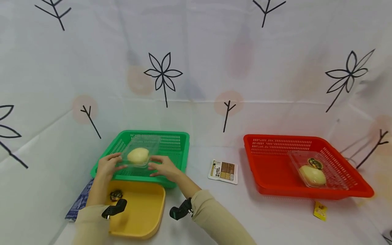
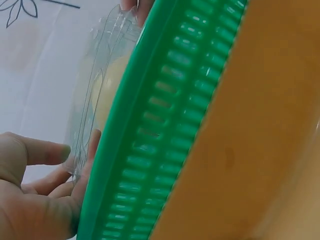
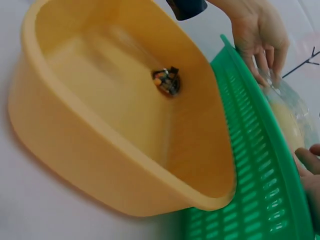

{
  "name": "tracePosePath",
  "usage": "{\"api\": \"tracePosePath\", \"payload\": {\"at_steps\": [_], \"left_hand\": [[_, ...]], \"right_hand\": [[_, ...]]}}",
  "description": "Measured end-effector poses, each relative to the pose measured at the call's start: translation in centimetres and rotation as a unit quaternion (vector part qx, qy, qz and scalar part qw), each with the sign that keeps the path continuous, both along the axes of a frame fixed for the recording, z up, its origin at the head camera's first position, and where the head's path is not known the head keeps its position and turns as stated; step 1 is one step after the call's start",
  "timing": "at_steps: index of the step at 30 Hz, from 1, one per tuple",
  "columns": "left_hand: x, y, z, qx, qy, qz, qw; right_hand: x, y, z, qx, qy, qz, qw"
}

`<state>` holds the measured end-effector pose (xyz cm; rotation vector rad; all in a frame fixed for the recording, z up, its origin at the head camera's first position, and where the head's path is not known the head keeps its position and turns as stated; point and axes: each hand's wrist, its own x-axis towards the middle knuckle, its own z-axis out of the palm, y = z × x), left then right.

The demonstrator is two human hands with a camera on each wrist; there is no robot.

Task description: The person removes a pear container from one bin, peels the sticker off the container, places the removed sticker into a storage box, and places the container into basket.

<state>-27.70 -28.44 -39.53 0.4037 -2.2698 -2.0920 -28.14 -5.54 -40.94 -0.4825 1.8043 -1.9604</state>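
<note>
A clear plastic clamshell box (image 1: 150,140) with a pale yellow, rounded bun-like item (image 1: 138,156) inside is held over the green basket (image 1: 176,182). My left hand (image 1: 105,166) pinches the box's left edge, thumb on one side and fingers on the other, as the left wrist view shows. At the box's right edge my right hand (image 1: 165,169) grips it between thumb and fingers; in the right wrist view only some fingertips (image 3: 309,160) show at the frame's edge. The green rim hides part of the box in the left wrist view.
In front of the green basket stands a yellow bin (image 1: 142,211) with a dark round sticker (image 1: 116,195) in it. To the right, a red basket (image 1: 260,170) holds a similar clear box (image 1: 312,175). A flat packet (image 1: 223,172), a small yellow sachet (image 1: 320,211) and a blue package (image 1: 80,200) lie about.
</note>
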Motion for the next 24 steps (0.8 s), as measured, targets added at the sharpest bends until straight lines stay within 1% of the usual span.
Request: {"api": "tracePosePath", "payload": {"at_steps": [4, 7, 10, 14, 16, 18, 20, 24], "left_hand": [[-0.1, -0.9, 0.4, 0.003, -0.014, 0.021, 0.9997], [-0.2, -1.1, 0.7, 0.004, -0.028, 0.057, 0.9980], [-0.5, -1.1, 0.9, 0.006, -0.040, 0.095, 0.9947], [-0.9, -1.0, 1.0, 0.012, -0.040, 0.131, 0.9905], [-1.0, -1.0, 0.9, 0.003, -0.032, 0.142, 0.9894], [-0.9, -1.0, 0.8, -0.016, -0.020, 0.150, 0.9883], [-0.8, -0.9, 0.7, -0.052, -0.007, 0.158, 0.9861], [-0.7, -0.9, 0.3, -0.123, 0.019, 0.170, 0.9775]], "right_hand": [[-0.3, -0.6, 0.1, 0.014, 0.009, 0.033, 0.999], [-0.5, -0.9, 0.1, 0.024, 0.006, 0.049, 0.998], [-0.6, -1.2, 0.1, 0.036, -0.003, 0.051, 0.998], [-0.8, -1.5, 0.0, 0.043, -0.009, 0.060, 0.997], [-0.9, -1.6, 0.0, 0.040, -0.013, 0.071, 0.997], [-1.0, -1.7, 0.0, 0.037, -0.020, 0.080, 0.996], [-1.1, -1.8, 0.1, 0.035, -0.027, 0.086, 0.995], [-1.4, -2.3, 0.0, 0.051, -0.027, 0.089, 0.994]]}}
